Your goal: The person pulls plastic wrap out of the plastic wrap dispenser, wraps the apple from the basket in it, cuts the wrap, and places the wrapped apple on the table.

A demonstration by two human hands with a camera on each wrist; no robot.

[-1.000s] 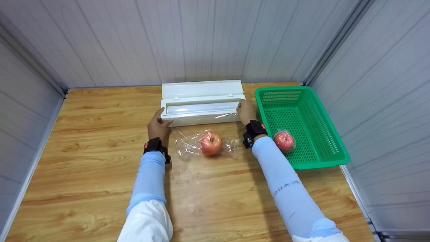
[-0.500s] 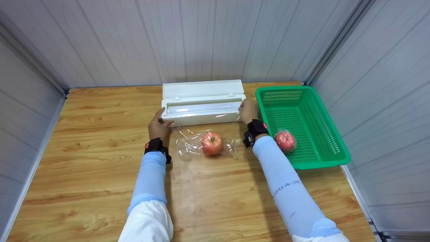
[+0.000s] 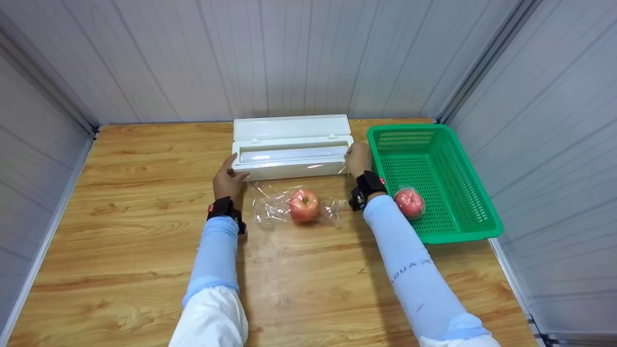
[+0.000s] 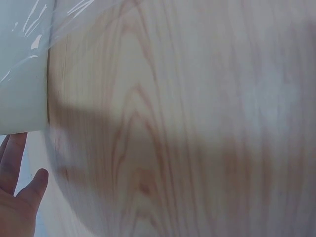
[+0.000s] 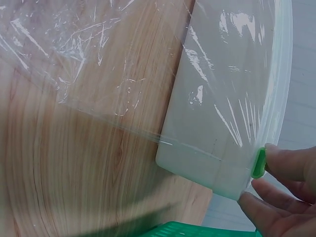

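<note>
- Hands sit at the two ends of a white cling-film dispenser (image 3: 290, 157), which lies open near the back of the wooden table (image 3: 120, 231), its lid tipped toward the wall.
- Left hand (image 3: 228, 177) rests against the dispenser's left front corner with fingers straight and relaxed, gripping nothing; the left wrist view shows only the fingertips (image 4: 15, 182) beside the white box wall.
- Right hand (image 3: 357, 158) is at the dispenser's right end; in the right wrist view its fingertips (image 5: 291, 165) pinch a small green slider tab (image 5: 258, 163) on the box edge.
- Cling film (image 3: 277, 205) stretches from the dispenser's front edge down onto the table, wrinkled and glossy.
- Red apple (image 3: 304, 205) sits on that film, just in front of the dispenser and between the two forearms.
- Green plastic basket (image 3: 462, 159) stands just right of the dispenser; a second apple (image 3: 409, 202), wrapped in film, lies in its near left corner.
</note>
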